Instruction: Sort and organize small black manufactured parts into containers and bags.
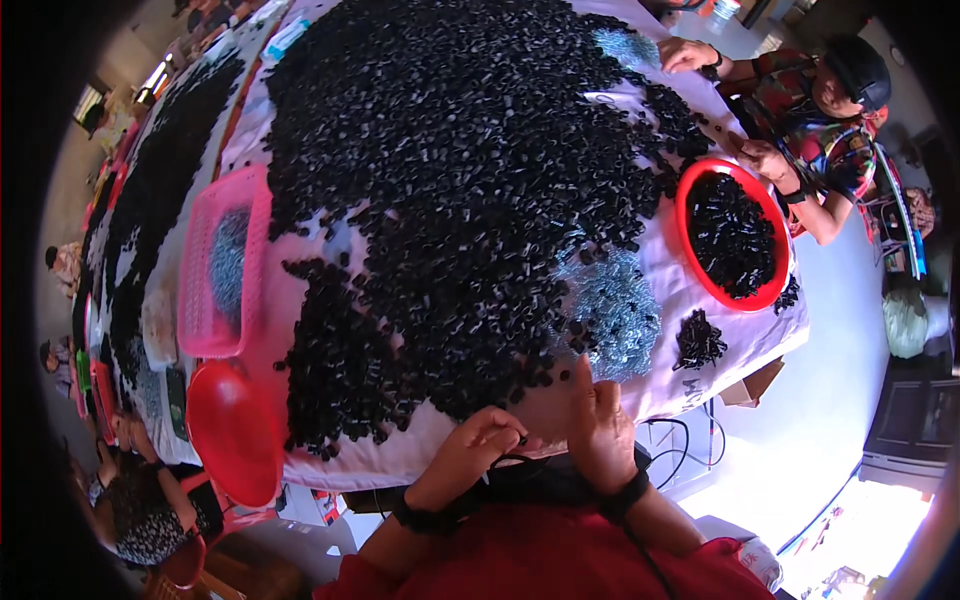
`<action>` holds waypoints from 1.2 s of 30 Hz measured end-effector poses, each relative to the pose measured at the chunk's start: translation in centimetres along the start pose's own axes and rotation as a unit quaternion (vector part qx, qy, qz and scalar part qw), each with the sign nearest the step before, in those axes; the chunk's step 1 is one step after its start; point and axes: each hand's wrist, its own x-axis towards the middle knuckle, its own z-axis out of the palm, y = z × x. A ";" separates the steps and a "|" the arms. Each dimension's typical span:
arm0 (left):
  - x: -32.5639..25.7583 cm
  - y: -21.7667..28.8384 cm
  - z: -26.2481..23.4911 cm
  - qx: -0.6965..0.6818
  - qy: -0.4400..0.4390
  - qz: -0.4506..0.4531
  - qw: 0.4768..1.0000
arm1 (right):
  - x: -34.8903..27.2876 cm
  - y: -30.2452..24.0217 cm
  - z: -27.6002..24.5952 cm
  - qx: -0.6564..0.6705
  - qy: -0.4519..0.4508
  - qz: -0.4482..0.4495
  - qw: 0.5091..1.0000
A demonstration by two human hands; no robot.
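Observation:
A wide heap of small black plastic pieces [450, 200] covers the white cloth in front of me. My left hand [475, 450] is at the near edge of the cloth, its thumb and fingers pinched on a small black plastic piece [522, 440]. To its right, my right hand [603, 435] reaches forward with the index finger stretched out. That fingertip is at the near edge of a pile of small shiny silvery metal pieces [620, 315], and nothing shows in this hand. Both wrists wear black bands.
A red basin [685, 215] of black pieces stands at the right, beside a small black pile [700, 340]. Left are a pink basket [255, 200] with silvery pieces and a tilted red bowl [235, 430]. A co-worker [815, 130] works at the right edge; others sit left.

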 end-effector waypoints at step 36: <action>0.4 -3.6 -1.1 0.007 -0.070 0.174 0.982 | -5.9 -1.8 1.6 0.021 0.132 -0.030 0.991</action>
